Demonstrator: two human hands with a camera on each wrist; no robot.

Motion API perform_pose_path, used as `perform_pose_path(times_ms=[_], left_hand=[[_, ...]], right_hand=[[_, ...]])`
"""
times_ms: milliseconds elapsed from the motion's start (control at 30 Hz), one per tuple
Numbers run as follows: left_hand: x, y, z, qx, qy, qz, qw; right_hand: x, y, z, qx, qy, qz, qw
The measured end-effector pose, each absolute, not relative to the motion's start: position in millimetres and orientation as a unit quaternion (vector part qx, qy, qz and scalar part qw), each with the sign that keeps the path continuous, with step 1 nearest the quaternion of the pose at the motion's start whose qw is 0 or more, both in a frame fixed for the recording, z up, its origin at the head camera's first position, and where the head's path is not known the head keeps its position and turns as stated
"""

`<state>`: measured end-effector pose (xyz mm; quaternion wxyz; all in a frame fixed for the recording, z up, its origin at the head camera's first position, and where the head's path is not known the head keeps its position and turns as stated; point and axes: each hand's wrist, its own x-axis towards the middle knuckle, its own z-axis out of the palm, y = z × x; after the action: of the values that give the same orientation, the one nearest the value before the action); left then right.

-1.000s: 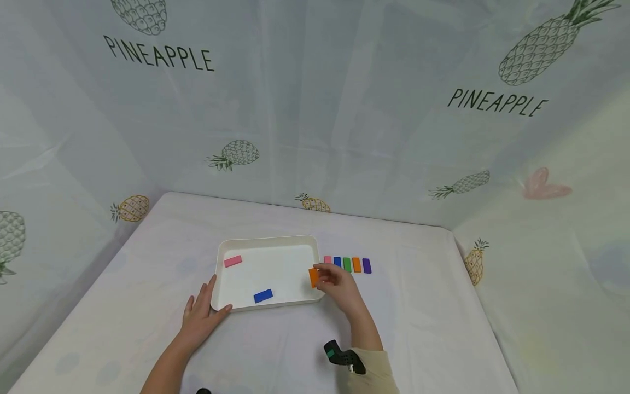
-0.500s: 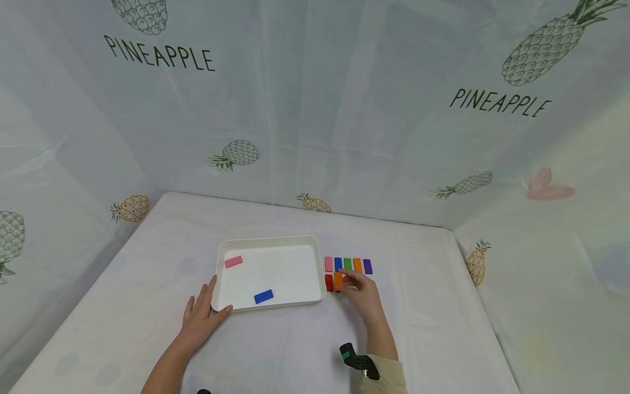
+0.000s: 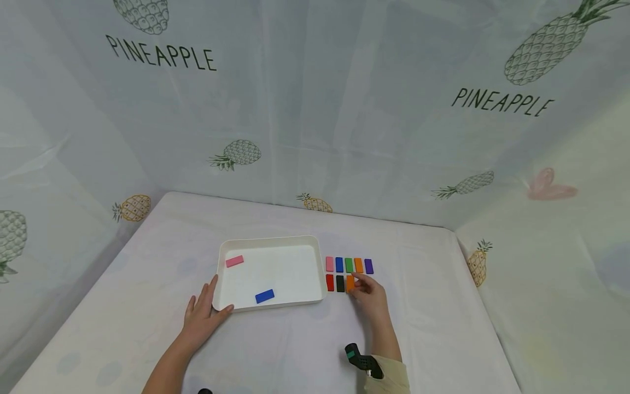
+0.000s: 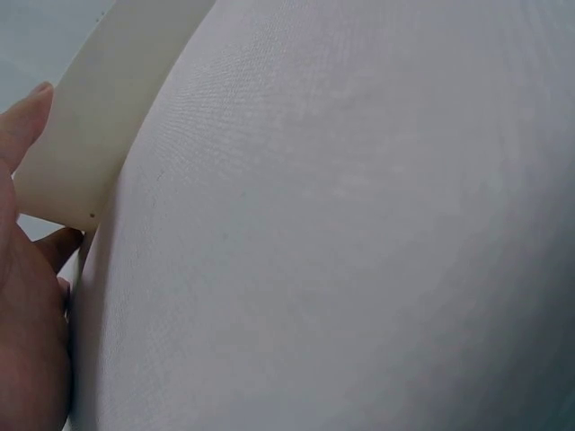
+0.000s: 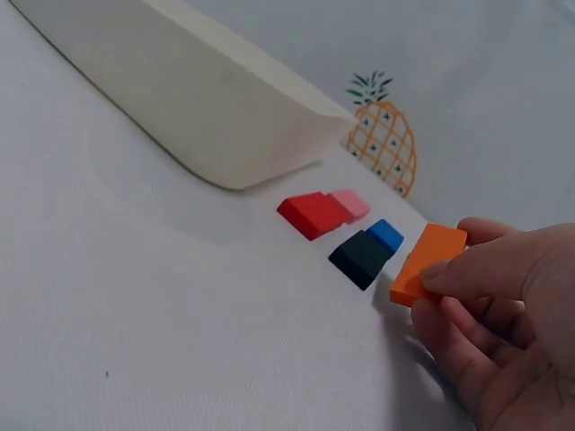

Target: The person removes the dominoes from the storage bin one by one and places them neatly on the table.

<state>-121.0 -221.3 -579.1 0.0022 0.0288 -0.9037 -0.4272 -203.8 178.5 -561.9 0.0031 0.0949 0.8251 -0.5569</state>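
Note:
My right hand (image 3: 370,295) pinches an orange block (image 5: 431,260) between thumb and fingers, right of a black block (image 3: 340,283) and a red block (image 3: 330,282). Behind these runs a row of pink (image 3: 329,264), blue (image 3: 339,264), green (image 3: 349,265), orange (image 3: 359,265) and purple blocks (image 3: 368,266). The left hand (image 3: 200,314) rests with spread fingers at the near left corner of a white tray (image 3: 275,302). Inside the tray lie a pink block (image 3: 234,261) and a blue block (image 3: 264,296), apart from each other.
A white cloth (image 3: 285,350) covers the table. Behind it hangs a curtain (image 3: 320,109) printed with pineapples. A black device (image 3: 363,361) is strapped at the right wrist, by a beige sleeve (image 3: 389,376).
The right hand has carried the orange block out from the tray's right end to the right, past the red and black blocks, which now show. The left hand has stayed in place.

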Motion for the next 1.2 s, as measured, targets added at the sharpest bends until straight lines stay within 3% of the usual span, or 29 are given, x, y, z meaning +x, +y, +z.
perform_pose_path(times_ms=[1200], left_hand=[[-123.1, -221.4, -581.2, 0.026, -0.903, -0.429, 0.005]], right_hand=[[-212.7, 186.4, -567.9, 0.078, 0.871, -0.483, 0.03]])
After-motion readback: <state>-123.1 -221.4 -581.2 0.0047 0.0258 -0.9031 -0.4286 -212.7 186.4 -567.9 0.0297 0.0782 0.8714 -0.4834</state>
